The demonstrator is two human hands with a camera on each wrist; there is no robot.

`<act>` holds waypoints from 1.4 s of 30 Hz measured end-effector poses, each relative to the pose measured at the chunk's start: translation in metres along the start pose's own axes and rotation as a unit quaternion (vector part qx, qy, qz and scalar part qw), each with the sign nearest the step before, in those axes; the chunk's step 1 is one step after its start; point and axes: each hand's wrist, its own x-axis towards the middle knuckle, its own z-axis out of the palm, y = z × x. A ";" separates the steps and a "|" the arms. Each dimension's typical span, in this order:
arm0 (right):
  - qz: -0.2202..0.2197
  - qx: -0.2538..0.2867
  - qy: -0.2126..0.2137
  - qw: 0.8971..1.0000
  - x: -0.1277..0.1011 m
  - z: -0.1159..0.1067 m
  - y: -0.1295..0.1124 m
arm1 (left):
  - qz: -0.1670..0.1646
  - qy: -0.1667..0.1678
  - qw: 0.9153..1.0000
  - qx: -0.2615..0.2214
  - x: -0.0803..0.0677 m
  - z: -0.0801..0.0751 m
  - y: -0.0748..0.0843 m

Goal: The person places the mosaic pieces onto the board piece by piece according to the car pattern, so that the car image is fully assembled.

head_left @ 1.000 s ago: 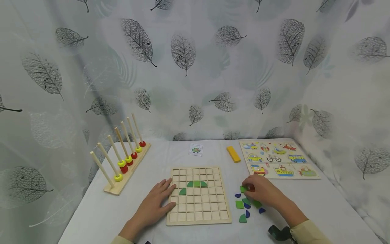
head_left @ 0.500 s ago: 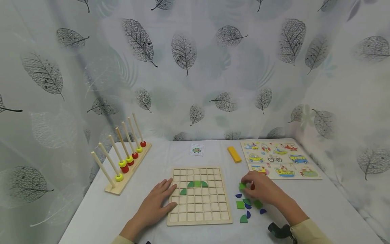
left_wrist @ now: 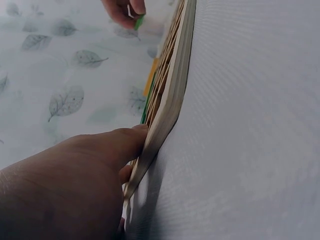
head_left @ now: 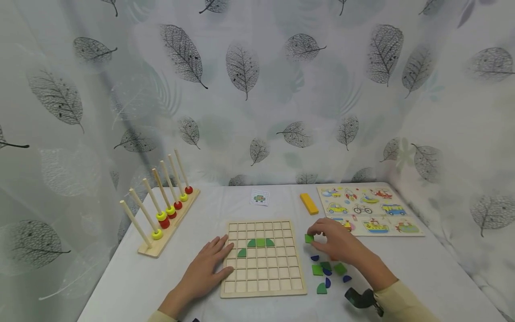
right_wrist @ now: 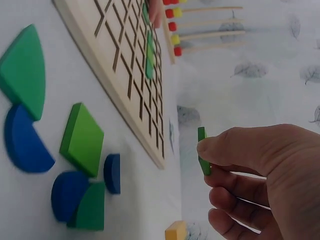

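Here, low in the frame, the left hand is lying flat with straight fingers on the grid board, steadying its left edge. Right of it, above the loose pieces on the counter, the right hand is pinching a green square tile, seemingly carrying it toward the board; next it needs lining up over an empty cell.

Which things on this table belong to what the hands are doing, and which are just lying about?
In use: grid board, green square piece pinched by right hand, loose green and blue pieces, left hand on board.
Lying about: peg rack, vehicle puzzle, yellow block, small card.
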 end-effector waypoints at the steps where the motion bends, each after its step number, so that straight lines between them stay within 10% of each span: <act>1: -0.005 -0.001 0.001 1.000 0.001 0.000 -0.002 | 0.000 -0.001 1.000 0.002 0.000 0.000 0.001; 18: -0.103 -0.002 -0.014 0.995 0.028 0.010 -0.036 | -0.031 -0.019 0.999 0.012 0.006 0.001 0.009; 42: -0.133 0.020 -0.044 0.990 0.070 0.043 -0.071 | -0.008 -0.001 1.000 -0.004 0.026 -0.001 0.009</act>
